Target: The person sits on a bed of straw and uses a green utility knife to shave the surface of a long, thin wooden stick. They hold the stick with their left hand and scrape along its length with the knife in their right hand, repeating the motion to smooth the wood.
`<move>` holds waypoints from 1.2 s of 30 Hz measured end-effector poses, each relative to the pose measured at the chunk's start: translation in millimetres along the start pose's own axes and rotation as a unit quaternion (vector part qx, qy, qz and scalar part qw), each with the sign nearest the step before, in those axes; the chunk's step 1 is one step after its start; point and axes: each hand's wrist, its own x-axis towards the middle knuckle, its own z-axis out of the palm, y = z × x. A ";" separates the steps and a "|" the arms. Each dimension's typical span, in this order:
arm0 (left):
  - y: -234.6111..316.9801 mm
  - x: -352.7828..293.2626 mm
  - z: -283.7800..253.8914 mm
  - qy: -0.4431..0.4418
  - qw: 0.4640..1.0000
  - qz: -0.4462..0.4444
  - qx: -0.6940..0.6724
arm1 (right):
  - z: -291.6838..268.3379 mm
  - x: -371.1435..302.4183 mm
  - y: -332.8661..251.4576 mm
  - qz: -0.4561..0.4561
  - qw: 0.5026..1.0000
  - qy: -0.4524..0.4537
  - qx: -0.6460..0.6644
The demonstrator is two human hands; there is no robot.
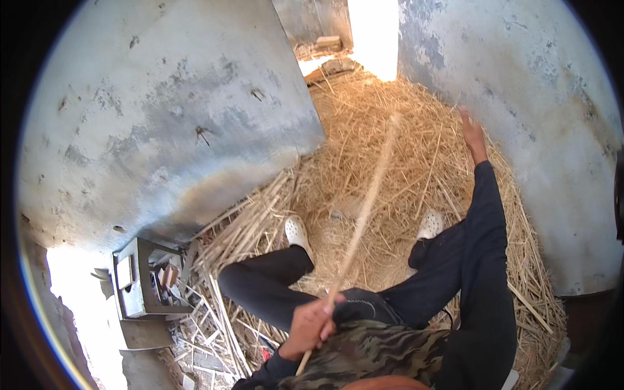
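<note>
A long, pale, straw-coloured stalk slants from my lap up and away over the straw, its far end blurred. My left hand, closed around it near its lower end, is just in front of my body. Off to the right my right arm reaches out, and my right hand is beside the straw pile near the right wall. Its fingers look stretched out, seen edge-on; nothing shows in them. Whether that hand touches the wall or straw I cannot tell.
Worn whitewashed walls stand left and right, with a bright gap between them ahead. A small open-fronted cabinet with clutter is at the left. Loose stalks lie beside my bent legs and white clogs.
</note>
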 end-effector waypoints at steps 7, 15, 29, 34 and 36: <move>17.8 89.1 -0.5 0.039 0.983 0.181 0.015 | 36.3 -121.9 -122.2 -0.252 0.944 -0.170 -0.128; 43.6 110.1 24.9 0.024 0.981 0.194 0.017 | 42.6 -197.7 -159.2 -0.424 0.885 -0.180 -0.067; 30.2 95.0 41.8 0.008 0.985 0.171 -0.031 | 67.1 -149.1 -140.6 -0.289 0.935 -0.187 -0.087; 38.4 99.4 31.5 -0.022 0.975 0.127 -0.182 | 63.8 -194.5 -156.8 -0.360 0.901 -0.235 -0.061; 42.4 99.9 30.7 -0.014 0.972 0.129 -0.195 | 62.6 -222.8 -164.1 -0.389 0.888 -0.243 -0.026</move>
